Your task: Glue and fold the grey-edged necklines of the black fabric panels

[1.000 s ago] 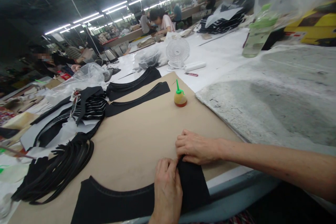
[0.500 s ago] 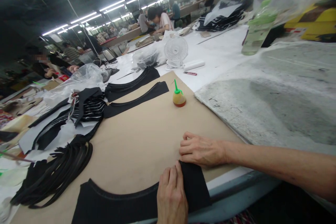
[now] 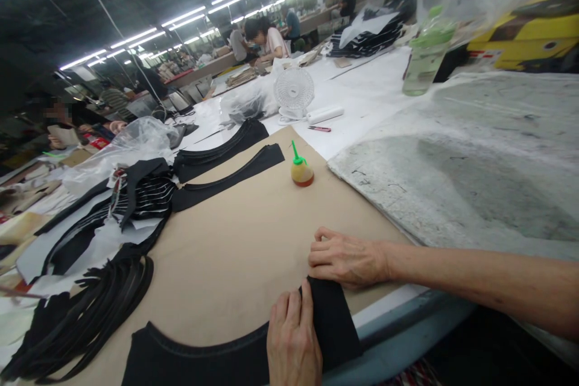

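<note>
A curved black fabric piece lies on brown paper at the table's near edge. My left hand lies flat on its right part, fingers stretched out and together. My right hand rests just beyond, fingers curled, knuckles on the paper, fingertips at the upper right corner of the fabric. Whether it pinches the fabric edge is hidden.
A small glue bottle with a green nozzle stands on the paper. Black curved strips and a stack of black bands lie left. Farther back stand a white fan, a green bottle, a grey felt pad; other people work behind.
My left hand slid back along the fabric toward me and flattened. My right hand shifted slightly right. The view drifted a little, and the fabric stayed in place.
</note>
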A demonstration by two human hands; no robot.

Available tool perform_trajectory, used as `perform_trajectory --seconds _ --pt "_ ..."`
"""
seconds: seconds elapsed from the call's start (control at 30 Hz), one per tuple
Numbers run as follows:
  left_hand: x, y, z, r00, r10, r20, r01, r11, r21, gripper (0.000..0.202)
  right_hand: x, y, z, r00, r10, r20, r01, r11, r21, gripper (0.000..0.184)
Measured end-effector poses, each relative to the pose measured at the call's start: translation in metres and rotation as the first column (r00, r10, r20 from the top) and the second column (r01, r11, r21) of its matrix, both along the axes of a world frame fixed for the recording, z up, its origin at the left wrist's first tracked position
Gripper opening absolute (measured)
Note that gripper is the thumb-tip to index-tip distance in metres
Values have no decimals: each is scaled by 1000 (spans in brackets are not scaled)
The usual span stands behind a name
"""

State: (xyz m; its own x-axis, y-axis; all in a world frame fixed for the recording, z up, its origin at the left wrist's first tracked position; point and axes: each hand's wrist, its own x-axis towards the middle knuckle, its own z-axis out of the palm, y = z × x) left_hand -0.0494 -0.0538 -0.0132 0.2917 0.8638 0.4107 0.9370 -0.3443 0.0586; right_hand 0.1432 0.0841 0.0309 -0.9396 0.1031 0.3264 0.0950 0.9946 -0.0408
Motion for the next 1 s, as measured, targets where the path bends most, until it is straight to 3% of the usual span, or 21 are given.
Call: perform_trajectory --seconds 0.33,0.57,0.73,1.0 --pt "5 2 8 1000 21 -22 -22 1000 -22 49 7 1 -1 999 -29 19 31 997 -67 22" --pt "6 3 10 993 18 -120 -15 1000 24 53 13 -8 5 975 -221 9 216 942 -255 41" --pt "7 3 10 990 14 -140 -8 999 40 49 5 -30 6 968 -250 -6 243 945 -217 38" --pt "7 3 9 990 18 -137 -8 997 71 53 6 -49 -11 931 -366 -5 361 920 -149 36"
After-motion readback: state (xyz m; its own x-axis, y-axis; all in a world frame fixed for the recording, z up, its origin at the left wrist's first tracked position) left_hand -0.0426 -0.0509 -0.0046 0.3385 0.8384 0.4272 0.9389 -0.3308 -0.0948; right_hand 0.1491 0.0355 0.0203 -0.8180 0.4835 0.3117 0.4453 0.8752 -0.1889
